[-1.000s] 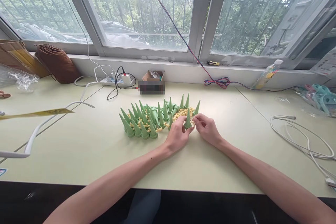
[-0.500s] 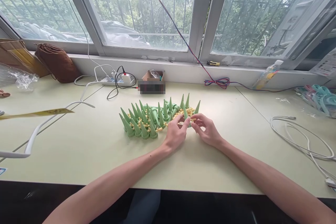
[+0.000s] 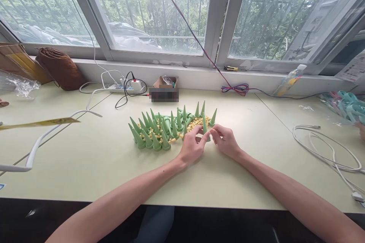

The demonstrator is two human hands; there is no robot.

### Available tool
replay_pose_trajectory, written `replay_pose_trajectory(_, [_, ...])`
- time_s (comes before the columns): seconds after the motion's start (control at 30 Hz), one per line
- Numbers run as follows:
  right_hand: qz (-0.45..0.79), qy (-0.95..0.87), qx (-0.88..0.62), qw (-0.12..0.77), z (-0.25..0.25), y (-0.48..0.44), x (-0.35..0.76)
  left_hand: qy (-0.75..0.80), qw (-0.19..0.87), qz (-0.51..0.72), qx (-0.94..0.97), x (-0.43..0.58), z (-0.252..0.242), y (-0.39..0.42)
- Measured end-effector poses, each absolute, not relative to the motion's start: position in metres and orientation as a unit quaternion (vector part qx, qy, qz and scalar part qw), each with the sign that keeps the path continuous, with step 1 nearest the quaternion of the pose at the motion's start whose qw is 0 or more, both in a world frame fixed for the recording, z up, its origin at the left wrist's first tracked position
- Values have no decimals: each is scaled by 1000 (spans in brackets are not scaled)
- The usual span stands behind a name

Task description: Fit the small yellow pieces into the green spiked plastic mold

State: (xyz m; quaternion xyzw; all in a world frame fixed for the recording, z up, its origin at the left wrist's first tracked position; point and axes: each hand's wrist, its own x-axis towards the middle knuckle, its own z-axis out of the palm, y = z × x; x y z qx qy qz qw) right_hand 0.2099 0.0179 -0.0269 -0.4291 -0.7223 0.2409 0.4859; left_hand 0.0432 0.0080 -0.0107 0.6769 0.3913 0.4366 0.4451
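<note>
Several green plastic cones [image 3: 155, 131] stand and lie in a cluster on the pale green table [image 3: 99, 159], mixed with small yellow pieces [image 3: 196, 121]. My left hand [image 3: 192, 147] and my right hand [image 3: 226, 141] meet at the cluster's right end. Both pinch one upright green cone [image 3: 205, 124] between their fingertips. Three more cones [image 3: 203, 111] stand just behind it.
A power strip with plugs and cables [image 3: 128, 85] and a small open box [image 3: 165, 82] lie by the window sill. A brown pouch [image 3: 61, 67] sits far left, a white cable [image 3: 327, 148] at right, a yellow tape strip [image 3: 40, 123] and white hanger [image 3: 42, 140] at left.
The cone between my hands was tipped and turned, and now stands upright again. Both hands stayed close together at the cluster's right end. The view shifted slightly.
</note>
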Motion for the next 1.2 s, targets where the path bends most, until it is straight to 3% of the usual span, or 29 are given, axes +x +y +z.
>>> replay_pose_trajectory(0.4, [251,-702,-447,495,-27,19,210,371,376,415,740,43,-17,8])
replay_pose_trajectory(0.8, [281,-680,-458,499,-24,18,209,394,404,432,703,45,-13,6])
replay_pose_trajectory(1.2, [304,-680,-454,489,-30,21,212,352,265,438,783,42,-26,12])
